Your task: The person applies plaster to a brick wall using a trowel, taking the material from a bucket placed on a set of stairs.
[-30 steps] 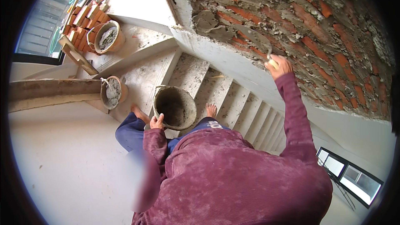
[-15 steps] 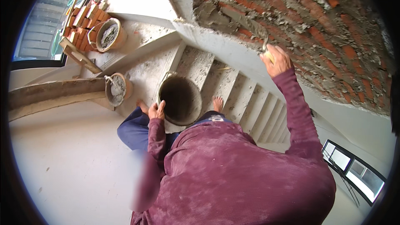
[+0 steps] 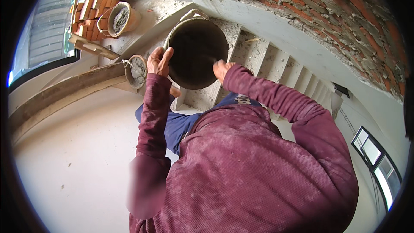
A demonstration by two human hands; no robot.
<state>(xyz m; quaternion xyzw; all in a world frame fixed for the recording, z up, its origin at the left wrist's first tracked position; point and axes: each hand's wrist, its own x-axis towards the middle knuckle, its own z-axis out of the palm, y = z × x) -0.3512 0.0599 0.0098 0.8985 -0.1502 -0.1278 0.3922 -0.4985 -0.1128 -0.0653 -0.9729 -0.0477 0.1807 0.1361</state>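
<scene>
A large dark bucket [image 3: 196,32] is tipped with its mouth facing me, above the stairs. My left hand [image 3: 159,61] grips its left rim, thumb and fingers closed over the edge. At the lower right of the mouth is my right hand [image 3: 222,70], its fingers curled and slightly blurred. It was gripping a trowel half a second earlier; the blade is now lost in the bucket's dark inside. Up on the right runs a brick wall [image 3: 302,8] partly smeared with grey mortar.
Concrete steps [image 3: 263,56] strewn with mortar crumbs descend to the right. A small mortar bucket [image 3: 131,75] stands left of my left hand. Behind it are another mortar bucket [image 3: 130,20], stacked bricks [image 3: 88,17] and a wooden piece [image 3: 95,48]. A low ledge [image 3: 69,88] curves along the left.
My right hand has come down and left from the brick wall to the bucket. My left hand has raised and tilted the bucket, moving it away from my legs.
</scene>
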